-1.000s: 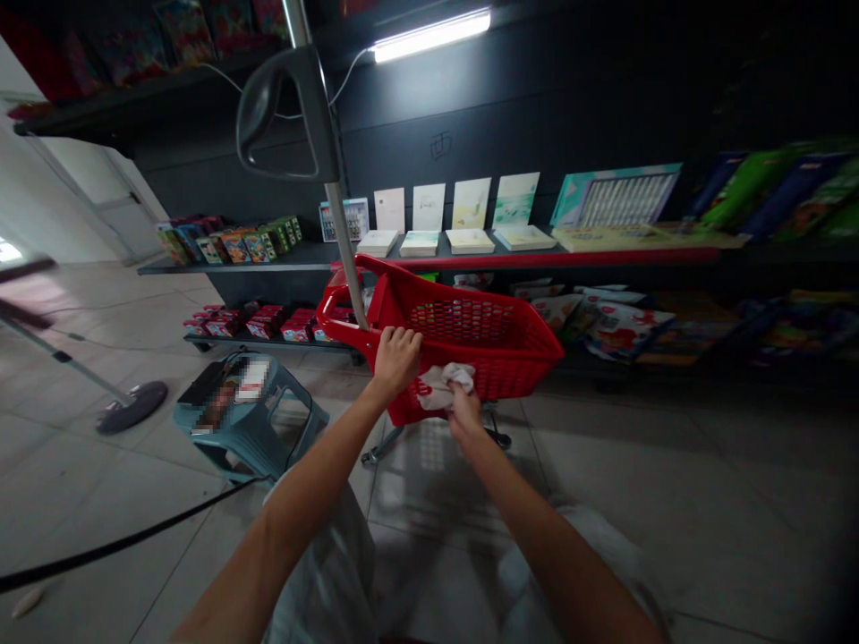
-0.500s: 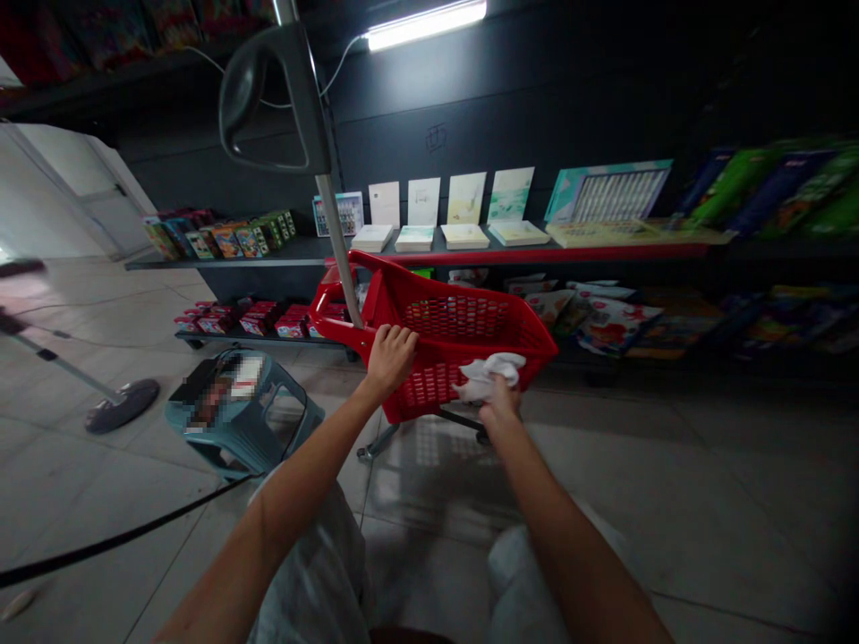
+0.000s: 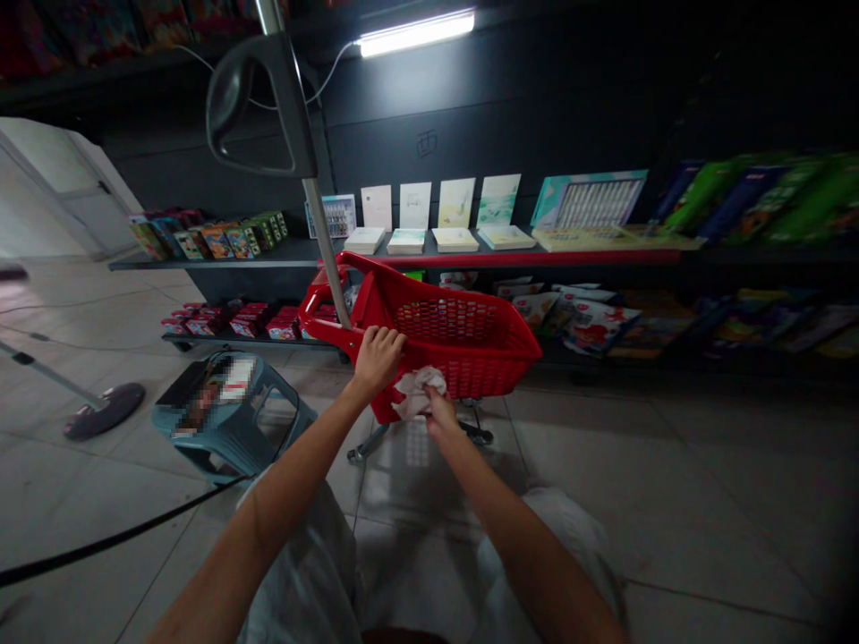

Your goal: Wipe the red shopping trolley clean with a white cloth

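Note:
A red plastic shopping cart (image 3: pixel 463 353) stands before me, its slotted basket pointing to the right. My left hand (image 3: pixel 379 356) is closed over the near rim of the basket, close to the handle end. Lower down, my right hand (image 3: pixel 439 410) grips a crumpled white cloth (image 3: pixel 417 390) against the near side wall of the basket. The cloth hides part of that wall. A metal pole with a grey loop handle (image 3: pixel 288 98) rises at the cart's handle end; its lower end is hidden behind the cart.
To the left is a blue-grey plastic stool (image 3: pixel 248 429) with blurred items on top. Behind the cart runs a dark shelf (image 3: pixel 309 253) with books and boxes; snack bags (image 3: pixel 594 324) lie below. A round-based stand (image 3: pixel 107 411) and a black strap (image 3: pixel 127 537) are at left.
My right hand has moved the cloth left along the basket wall, toward my left hand. My left hand keeps its hold on the rim. The view has shifted slightly.

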A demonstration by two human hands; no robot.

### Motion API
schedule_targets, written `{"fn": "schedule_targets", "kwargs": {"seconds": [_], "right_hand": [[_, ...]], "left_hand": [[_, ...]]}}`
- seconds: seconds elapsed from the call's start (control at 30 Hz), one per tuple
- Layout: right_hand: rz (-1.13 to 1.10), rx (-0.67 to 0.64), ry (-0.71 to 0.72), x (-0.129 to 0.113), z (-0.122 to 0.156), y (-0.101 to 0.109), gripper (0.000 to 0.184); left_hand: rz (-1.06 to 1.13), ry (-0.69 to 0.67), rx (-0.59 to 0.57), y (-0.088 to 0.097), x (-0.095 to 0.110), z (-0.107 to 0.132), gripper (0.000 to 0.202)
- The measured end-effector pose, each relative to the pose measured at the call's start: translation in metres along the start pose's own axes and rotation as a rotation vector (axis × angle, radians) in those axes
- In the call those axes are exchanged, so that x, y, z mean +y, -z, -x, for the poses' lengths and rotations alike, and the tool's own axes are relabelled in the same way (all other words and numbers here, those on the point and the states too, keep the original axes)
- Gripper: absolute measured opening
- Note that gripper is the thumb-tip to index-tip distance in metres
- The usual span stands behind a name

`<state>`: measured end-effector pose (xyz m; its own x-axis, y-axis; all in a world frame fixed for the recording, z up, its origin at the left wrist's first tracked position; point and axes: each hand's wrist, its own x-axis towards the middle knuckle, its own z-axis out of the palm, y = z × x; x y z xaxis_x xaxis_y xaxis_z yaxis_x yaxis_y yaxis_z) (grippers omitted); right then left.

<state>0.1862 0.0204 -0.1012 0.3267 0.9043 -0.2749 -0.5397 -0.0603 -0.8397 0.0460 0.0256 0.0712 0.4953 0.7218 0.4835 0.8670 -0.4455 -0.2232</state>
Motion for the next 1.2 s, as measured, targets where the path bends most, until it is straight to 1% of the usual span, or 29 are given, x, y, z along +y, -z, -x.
{"fn": "schedule_targets", "kwargs": {"seconds": [0.1,0.2,0.27,0.3,0.37,0.47,0.53,0.57,0.6,0.63,0.7,0.73,0.77,0.8,0.87,0.97,1.07,1.2], "right_hand": [[-0.027,0.133,0.016,-0.034,-0.015,0.015,0.043],[-0.052,0.321,0.116,-0.072,-0.031,0.035,0.046],[0.021,0.448,0.225,-0.093,-0.040,0.049,0.047],[0.092,0.489,0.302,-0.102,-0.044,0.056,0.047],[0.274,0.510,0.474,-0.115,-0.048,0.067,0.046],[0.518,0.486,0.670,-0.127,-0.044,0.071,0.045],[0.623,0.465,0.777,-0.132,-0.035,0.065,0.044],[0.665,0.423,0.844,-0.133,-0.029,0.059,0.045],[0.708,0.351,0.919,-0.133,-0.023,0.052,0.044],[0.753,0.249,0.993,-0.132,-0.017,0.045,0.044],[0.863,-0.006,1.104,-0.129,-0.005,0.031,0.043],[0.922,-0.117,1.133,-0.127,0.000,0.025,0.043],[0.976,-0.199,1.145,-0.125,0.004,0.019,0.044],[1.023,-0.250,1.145,-0.124,0.007,0.015,0.046],[1.095,-0.287,1.124,-0.125,0.011,0.010,0.047],[1.193,-0.307,1.061,-0.135,0.010,0.008,0.045],[1.320,-0.278,1.002,-0.148,0.003,0.016,0.045],[1.512,-0.176,0.953,-0.165,-0.012,0.040,0.042]], "left_hand": [[-0.002,-0.002,-0.007,0.000,0.000,0.001,0.022],[-0.001,-0.009,-0.008,0.001,0.001,0.002,0.021],[0.001,-0.012,-0.006,0.001,0.001,0.002,0.021],[0.004,-0.012,-0.004,0.001,0.001,0.003,0.021],[0.013,-0.009,0.003,0.001,0.001,0.003,0.020],[0.028,-0.002,0.018,0.000,0.001,0.003,0.019],[0.032,0.002,0.021,0.000,0.001,0.003,0.017],[0.032,0.005,0.020,0.000,0.001,0.003,0.016],[0.032,0.007,0.019,0.000,0.001,0.003,0.016],[0.030,0.009,0.017,0.000,0.001,0.003,0.016],[0.029,0.009,0.016,0.000,0.000,0.003,0.016],[0.031,0.007,0.016,-0.001,0.000,0.003,0.017],[0.033,0.005,0.017,-0.001,-0.001,0.004,0.017],[0.036,0.003,0.020,-0.001,-0.001,0.004,0.018],[0.039,0.002,0.026,-0.001,-0.002,0.005,0.017],[0.026,-0.010,0.028,0.002,-0.004,0.007,0.015],[0.016,-0.035,0.025,0.004,-0.007,0.009,0.013],[0.019,-0.051,0.006,0.006,-0.010,0.010,0.014]]}}
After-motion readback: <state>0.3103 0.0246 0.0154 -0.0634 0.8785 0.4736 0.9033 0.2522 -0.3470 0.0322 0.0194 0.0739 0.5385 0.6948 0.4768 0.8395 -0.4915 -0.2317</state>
